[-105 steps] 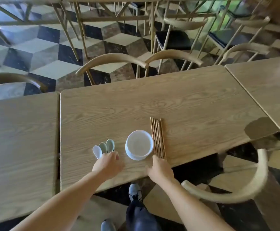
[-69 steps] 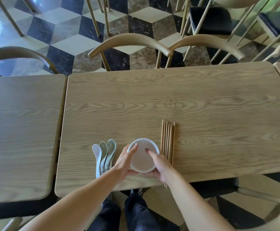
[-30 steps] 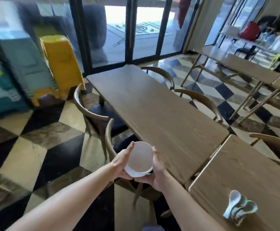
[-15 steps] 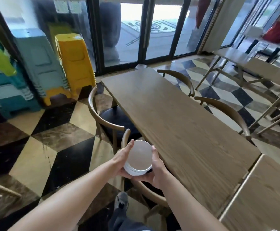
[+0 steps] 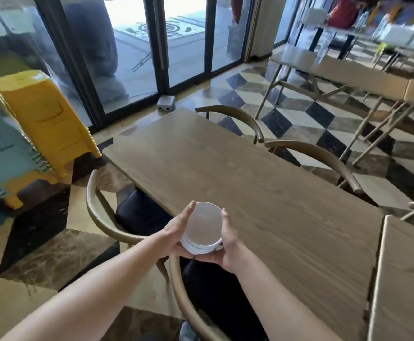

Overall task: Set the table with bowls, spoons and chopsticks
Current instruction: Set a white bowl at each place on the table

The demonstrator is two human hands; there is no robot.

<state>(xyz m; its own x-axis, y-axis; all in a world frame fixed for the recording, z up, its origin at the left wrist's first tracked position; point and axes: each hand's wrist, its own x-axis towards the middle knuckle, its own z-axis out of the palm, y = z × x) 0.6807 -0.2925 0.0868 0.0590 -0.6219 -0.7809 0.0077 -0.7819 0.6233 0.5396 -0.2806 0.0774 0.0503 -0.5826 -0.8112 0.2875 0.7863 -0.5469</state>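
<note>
bowls (image 5: 202,230) — a white stack — cupped between left hand (image 5: 175,233) and right hand (image 5: 229,244), over the table (image 5: 274,193) edge.

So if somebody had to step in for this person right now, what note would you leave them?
Hands: the left hand and the right hand cup the stack of white bowls between them, from the sides and from below.
Where: the stack is in the air at the near edge of the wooden table. Spoons and chopsticks are not in view.
Done: the bowls are in hand and at the table.
Left: no bowl is set down yet. Lay one at each seat, then bring the spoons and chopsticks and place them beside the bowls.
</note>
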